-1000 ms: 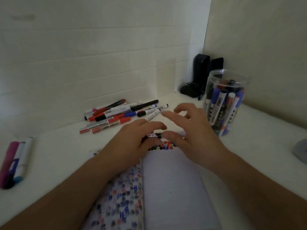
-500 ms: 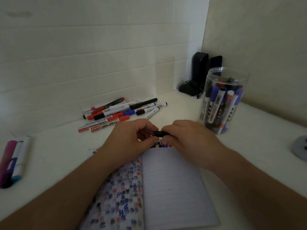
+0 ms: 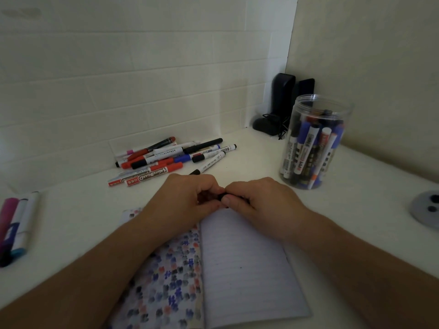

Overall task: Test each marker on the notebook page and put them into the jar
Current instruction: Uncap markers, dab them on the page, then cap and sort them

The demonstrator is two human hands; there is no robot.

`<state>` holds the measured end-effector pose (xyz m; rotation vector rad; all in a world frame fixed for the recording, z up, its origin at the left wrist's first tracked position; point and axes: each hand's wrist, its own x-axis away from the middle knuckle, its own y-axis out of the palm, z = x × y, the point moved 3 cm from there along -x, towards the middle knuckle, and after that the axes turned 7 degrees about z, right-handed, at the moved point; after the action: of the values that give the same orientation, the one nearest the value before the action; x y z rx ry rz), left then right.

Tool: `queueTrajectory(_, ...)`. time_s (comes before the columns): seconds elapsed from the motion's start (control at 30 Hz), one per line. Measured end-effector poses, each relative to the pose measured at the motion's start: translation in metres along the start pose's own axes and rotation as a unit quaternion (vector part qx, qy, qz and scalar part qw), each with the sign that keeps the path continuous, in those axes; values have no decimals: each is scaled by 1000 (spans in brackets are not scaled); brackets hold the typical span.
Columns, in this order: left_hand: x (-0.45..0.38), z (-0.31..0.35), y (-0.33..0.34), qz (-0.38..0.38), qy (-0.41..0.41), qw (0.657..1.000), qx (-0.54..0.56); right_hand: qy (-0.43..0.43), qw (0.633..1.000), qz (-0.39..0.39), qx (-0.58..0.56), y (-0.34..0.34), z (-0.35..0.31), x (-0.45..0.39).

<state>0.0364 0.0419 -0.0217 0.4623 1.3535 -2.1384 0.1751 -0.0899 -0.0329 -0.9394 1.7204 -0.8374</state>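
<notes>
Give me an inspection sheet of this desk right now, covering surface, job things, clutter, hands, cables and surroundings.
Surface: white desk, dim light.
Job's things: open notebook, left page covered in colour swatches, right page nearly blank; clear jar upright, lid off, holding many markers; loose pile of markers by the wall; dark marker held between both hands.
Clutter: three markers at the left edge; grey round object at the right edge.
Hands: left hand and right hand both grip the dark marker over the notebook's top.
Cables: dark cord by the black stand.
Surroundings: tiled wall; black stand in the corner.

Dark speakers (image 3: 282, 105), perhaps, in corner.
</notes>
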Motion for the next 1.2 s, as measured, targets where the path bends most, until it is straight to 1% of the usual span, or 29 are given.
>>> queueTrajectory(0.13,0,-3,-1,3,13,1000,-13,-10,999,25,19,3,-3,2)
queueTrajectory(0.33,0,-2,-5,11,40,999,-26,-23,999,18,38,2,-2,2)
queueTrajectory(0.47,1,-1,-1,-11,5,1000,-16,27,998,-42,36,0,-2,3)
queueTrajectory(0.63,1,4,3,-18,-18,1000,9,94,992,-75,29,-16,-3,0)
queueTrajectory(0.7,1,2,1,-1,-31,999,7,118,990,-75,15,-26,1,2)
queueTrajectory(0.77,2,-1,-2,14,-51,999,11,158,985,-52,-52,-37,7,6)
queueTrajectory(0.8,2,-2,-3,21,-61,998,14,184,976,-27,-117,-42,13,7)
queueTrajectory(0.83,2,-3,-4,26,-68,997,14,214,956,1,-202,-46,19,8)
queueTrajectory(0.87,1,-4,-4,27,-71,997,10,248,921,25,-299,-49,24,8)
queueTrajectory(0.9,1,-4,-4,23,-72,997,7,277,870,37,-407,-51,29,8)
queueTrajectory(0.97,1,-3,-1,-4,-67,998,11,302,741,38,-598,-53,35,9)
queueTrajectory(1.0,1,-2,0,-27,-61,998,11,293,693,33,-658,-53,36,9)
queueTrajectory(1.03,1,-2,3,-55,-54,997,5,276,669,24,-690,-52,36,9)
queueTrajectory(1.07,1,-2,5,-84,-48,995,-7,259,669,15,-697,-49,34,9)
queueTrajectory(1.1,1,-2,6,-106,-43,993,-21,245,683,8,-688,-44,33,9)
queueTrajectory(1.2,-1,-3,8,-123,-38,991,-45,244,754,5,-610,-29,27,9)
